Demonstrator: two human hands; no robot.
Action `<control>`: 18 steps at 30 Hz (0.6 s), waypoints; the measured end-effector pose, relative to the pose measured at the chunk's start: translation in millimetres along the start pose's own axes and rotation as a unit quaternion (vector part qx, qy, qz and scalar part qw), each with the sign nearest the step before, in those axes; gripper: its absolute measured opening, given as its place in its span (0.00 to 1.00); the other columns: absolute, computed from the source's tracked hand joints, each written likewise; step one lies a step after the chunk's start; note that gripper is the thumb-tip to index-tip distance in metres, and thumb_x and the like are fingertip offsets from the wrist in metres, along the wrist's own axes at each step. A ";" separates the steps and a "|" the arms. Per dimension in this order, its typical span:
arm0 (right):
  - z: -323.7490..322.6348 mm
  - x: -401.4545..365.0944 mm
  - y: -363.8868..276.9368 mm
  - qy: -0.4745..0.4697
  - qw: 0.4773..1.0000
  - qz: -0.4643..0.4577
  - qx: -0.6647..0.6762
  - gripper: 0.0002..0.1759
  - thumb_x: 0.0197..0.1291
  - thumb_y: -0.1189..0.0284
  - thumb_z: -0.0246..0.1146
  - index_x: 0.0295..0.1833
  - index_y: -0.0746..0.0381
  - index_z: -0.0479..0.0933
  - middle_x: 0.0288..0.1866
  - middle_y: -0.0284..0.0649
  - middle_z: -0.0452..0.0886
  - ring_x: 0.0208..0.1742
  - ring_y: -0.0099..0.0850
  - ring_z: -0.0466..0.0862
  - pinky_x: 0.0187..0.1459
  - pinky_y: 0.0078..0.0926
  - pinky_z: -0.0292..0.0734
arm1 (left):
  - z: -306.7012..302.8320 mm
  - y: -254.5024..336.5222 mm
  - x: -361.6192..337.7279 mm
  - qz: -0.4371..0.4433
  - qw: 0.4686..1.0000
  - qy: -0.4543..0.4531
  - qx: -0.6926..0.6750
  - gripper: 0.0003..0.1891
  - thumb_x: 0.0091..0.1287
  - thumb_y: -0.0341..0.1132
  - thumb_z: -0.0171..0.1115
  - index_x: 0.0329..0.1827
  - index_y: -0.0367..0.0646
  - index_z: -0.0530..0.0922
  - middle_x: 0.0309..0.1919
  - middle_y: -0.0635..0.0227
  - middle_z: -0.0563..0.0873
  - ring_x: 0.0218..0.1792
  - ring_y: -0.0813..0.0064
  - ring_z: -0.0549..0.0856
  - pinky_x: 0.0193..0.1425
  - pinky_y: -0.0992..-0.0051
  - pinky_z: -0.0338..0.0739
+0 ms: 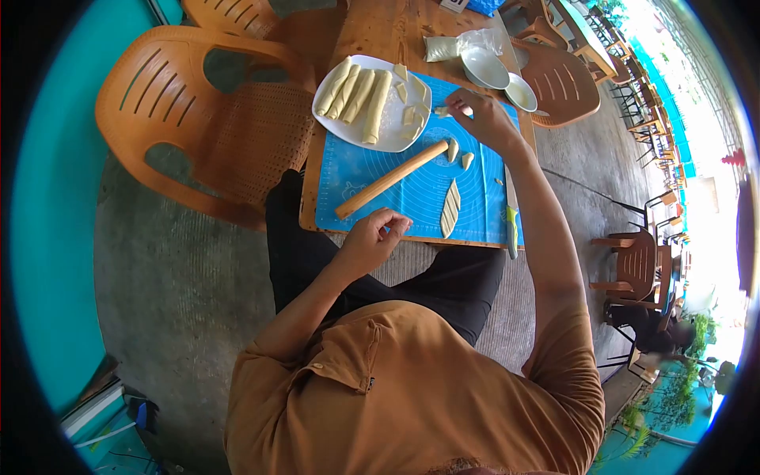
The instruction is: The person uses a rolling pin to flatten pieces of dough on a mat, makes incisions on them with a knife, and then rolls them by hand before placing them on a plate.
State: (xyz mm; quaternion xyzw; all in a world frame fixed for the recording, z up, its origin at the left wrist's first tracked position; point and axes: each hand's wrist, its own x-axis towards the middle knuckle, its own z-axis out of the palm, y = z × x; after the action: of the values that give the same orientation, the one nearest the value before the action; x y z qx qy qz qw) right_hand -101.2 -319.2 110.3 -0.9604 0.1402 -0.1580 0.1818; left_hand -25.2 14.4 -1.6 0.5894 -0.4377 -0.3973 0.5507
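Note:
My right hand (481, 119) reaches over the far right of the blue mat (380, 170), fingers pinched at a small piece of pale dough (442, 112). My left hand (376, 240) hovers at the mat's near edge with its fingers curled together; what they hold, if anything, is too small to make out. Between the hands a wooden rolling pin (392, 179) lies diagonally. Two small dough pieces (460, 154) rest beyond its upper end. A flat, diagonally scored dough strip (450, 209) lies nearer me. Dough rolls and smaller cut pieces sit on a white plate (388, 139).
A knife with a green handle (512, 229) lies at the mat's right edge. Two bowls, a larger one (484, 69) and a smaller one (520, 93), stand at the back right beside a plastic bag of white powder (443, 48). An orange chair (214, 119) adjoins the table's left side.

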 end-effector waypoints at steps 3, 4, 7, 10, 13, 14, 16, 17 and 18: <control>9.7 33.3 4.7 -0.016 1.000 0.002 -0.010 0.10 0.74 0.72 0.71 0.56 0.64 0.86 0.48 0.48 0.95 0.50 0.41 0.96 0.55 0.39 0.91 | -3.5 -5.8 -5.4 0.001 1.000 0.011 -0.015 0.13 0.88 0.39 0.63 0.54 0.38 0.88 0.50 0.64 0.93 0.52 0.75 0.92 0.58 0.72 0.87; 15.0 43.4 7.3 -0.022 0.999 -0.005 -0.025 0.10 0.73 0.72 0.71 0.55 0.63 0.87 0.48 0.48 0.95 0.50 0.41 0.96 0.55 0.39 0.91 | -4.2 -7.5 -7.4 0.015 0.999 0.026 -0.023 0.12 0.87 0.39 0.64 0.53 0.39 0.89 0.48 0.65 0.93 0.47 0.75 0.91 0.51 0.72 0.84; 31.7 66.4 17.2 -0.045 0.997 -0.021 -0.051 0.10 0.72 0.72 0.71 0.55 0.61 0.87 0.48 0.47 0.95 0.50 0.41 0.96 0.54 0.40 0.91 | -10.4 -5.0 -12.7 0.023 0.998 0.045 -0.024 0.11 0.85 0.39 0.65 0.53 0.40 0.89 0.45 0.66 0.93 0.40 0.75 0.88 0.44 0.73 0.80; 45.1 81.0 27.2 -0.065 0.995 -0.038 -0.065 0.10 0.70 0.72 0.71 0.55 0.60 0.87 0.48 0.45 0.95 0.49 0.41 0.96 0.54 0.40 0.91 | -14.7 -5.2 -18.7 0.004 0.999 0.046 -0.020 0.11 0.85 0.39 0.65 0.53 0.40 0.89 0.43 0.67 0.92 0.37 0.76 0.86 0.44 0.72 0.80; 56.3 90.8 39.6 -0.079 0.993 -0.054 -0.071 0.10 0.69 0.73 0.71 0.54 0.59 0.87 0.46 0.44 0.95 0.49 0.41 0.96 0.54 0.40 0.91 | -16.4 -11.0 -21.6 -0.001 0.998 0.051 -0.031 0.12 0.85 0.39 0.65 0.53 0.39 0.89 0.42 0.67 0.92 0.36 0.75 0.85 0.44 0.72 0.79; 59.4 93.8 44.4 -0.084 0.992 -0.061 -0.073 0.10 0.69 0.73 0.70 0.54 0.59 0.88 0.46 0.44 0.95 0.49 0.41 0.96 0.54 0.40 0.91 | -16.9 -12.8 -21.5 0.008 0.998 0.056 -0.036 0.12 0.85 0.39 0.65 0.53 0.39 0.89 0.42 0.67 0.91 0.36 0.75 0.85 0.44 0.72 0.79; 63.5 100.4 49.8 -0.093 0.991 -0.063 -0.069 0.10 0.69 0.73 0.70 0.54 0.59 0.88 0.45 0.44 0.95 0.48 0.42 0.95 0.54 0.41 0.91 | -20.2 -12.1 -21.2 0.005 0.998 0.056 -0.034 0.12 0.85 0.39 0.65 0.53 0.39 0.89 0.42 0.66 0.92 0.36 0.74 0.85 0.44 0.71 0.79; 65.2 103.4 52.4 -0.099 0.991 -0.064 -0.064 0.10 0.69 0.73 0.70 0.53 0.59 0.88 0.45 0.44 0.94 0.48 0.42 0.95 0.54 0.41 0.90 | -21.8 -11.7 -21.0 0.004 0.998 0.054 -0.029 0.12 0.86 0.39 0.65 0.53 0.39 0.89 0.43 0.66 0.92 0.37 0.74 0.85 0.44 0.71 0.80; 66.5 106.7 53.9 -0.102 0.991 -0.065 -0.065 0.10 0.69 0.73 0.70 0.53 0.59 0.88 0.45 0.44 0.94 0.48 0.42 0.95 0.54 0.41 0.90 | -23.1 -12.4 -20.5 0.003 0.998 0.056 -0.031 0.12 0.86 0.39 0.65 0.53 0.39 0.89 0.43 0.66 0.92 0.37 0.74 0.85 0.44 0.71 0.80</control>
State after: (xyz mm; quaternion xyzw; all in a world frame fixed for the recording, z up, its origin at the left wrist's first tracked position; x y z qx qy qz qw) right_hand 8.2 -382.0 57.2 -0.9883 0.0679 -0.0613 0.1221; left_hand -8.5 41.1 -12.5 0.5917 -0.3953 -0.3757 0.5937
